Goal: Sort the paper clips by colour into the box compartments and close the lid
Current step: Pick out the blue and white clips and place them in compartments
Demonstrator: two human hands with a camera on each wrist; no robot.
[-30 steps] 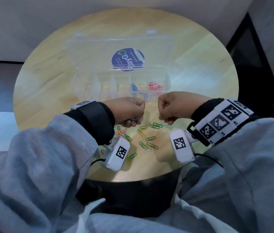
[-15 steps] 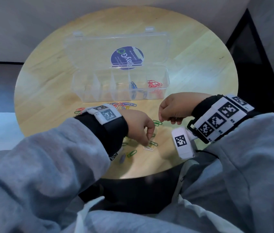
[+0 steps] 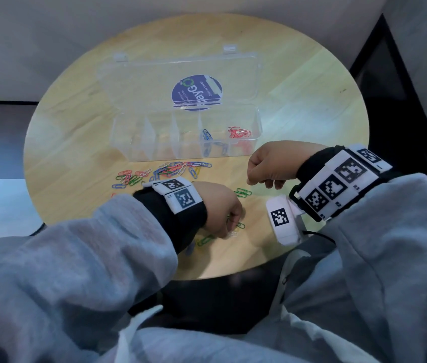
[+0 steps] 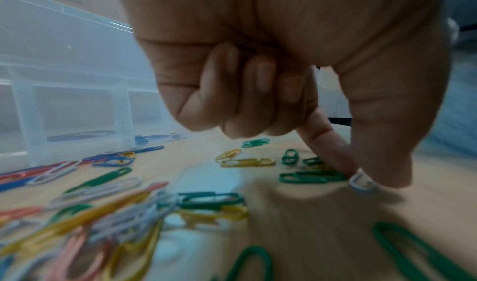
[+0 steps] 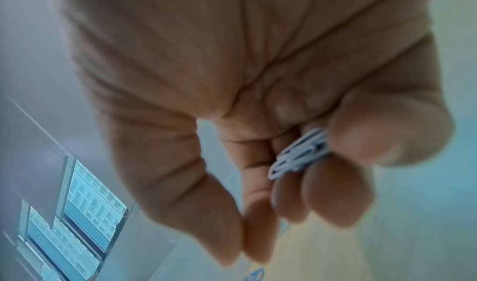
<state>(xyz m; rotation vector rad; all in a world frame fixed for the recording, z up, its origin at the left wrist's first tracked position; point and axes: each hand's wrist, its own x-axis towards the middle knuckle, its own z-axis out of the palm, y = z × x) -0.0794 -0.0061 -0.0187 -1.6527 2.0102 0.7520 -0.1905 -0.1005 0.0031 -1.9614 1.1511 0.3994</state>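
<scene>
A clear compartment box (image 3: 139, 142) stands open on the round wooden table (image 3: 299, 106), its lid (image 3: 154, 82) laid back. Blue clips (image 3: 207, 134) and red clips (image 3: 238, 132) lie in its two right compartments. Loose mixed-colour clips (image 3: 165, 171) spread in front of it. My left hand (image 3: 229, 218) is down near the table's front edge, index finger and thumb pinching a white clip (image 4: 362, 182) on the wood, other fingers curled. My right hand (image 3: 267, 169) hovers above the green clips (image 3: 242, 192), fingers curled round a small bunch of white clips (image 5: 299, 154).
A white stool or side table (image 3: 0, 205) stands at the left below the table. A dark panel (image 3: 401, 100) runs along the right. Green clips (image 4: 309, 176) and yellow clips (image 4: 245, 162) lie close around the left fingertips.
My left hand dropped from beside the right hand to the near clips and closed index and thumb on a white clip. The right hand stayed almost still, holding its clips.
</scene>
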